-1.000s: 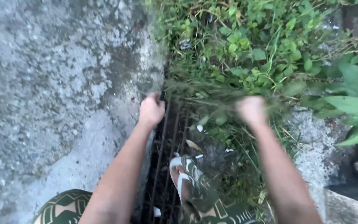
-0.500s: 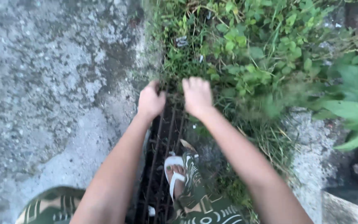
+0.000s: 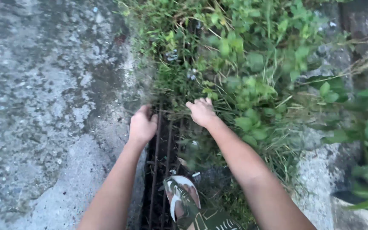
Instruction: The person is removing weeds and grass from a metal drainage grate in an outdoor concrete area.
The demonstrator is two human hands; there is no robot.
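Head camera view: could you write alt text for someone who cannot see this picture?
Looking down, a person's left hand and right hand reach into weeds overgrowing a rusty metal drain grate beside rough concrete pavement. The left hand is at the grate's edge, the right among the stems. A foot in a green patterned sandal stands on the grate below.

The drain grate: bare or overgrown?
Partly overgrown: the grate shows bare bars near the sandal, while weeds cover its far end.
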